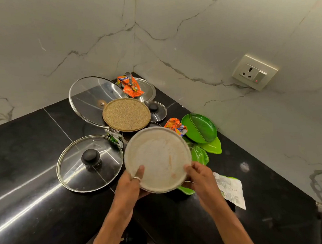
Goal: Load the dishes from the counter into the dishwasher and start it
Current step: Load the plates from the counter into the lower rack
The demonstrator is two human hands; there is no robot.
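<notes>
Head view: soiled plate (pixel 158 156) held over black bench (pixel 25 150). Left hand (pixel 131 183) and right hand (pixel 198 176) each grip its near rim, fingers (pixel 190 169) curled round it. Glass lid (pixel 90 163) lies left, green plates (pixel 200 128) right

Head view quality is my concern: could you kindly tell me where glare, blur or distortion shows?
Head view: glare streaks cross the counter at the picture's lower left and the near lid; head view: wide-angle distortion splays the wall corner and counter edges; head view: the plate, gripped by the left hand and right hand, looks slightly soft; lighting is dim and greenish.
</notes>
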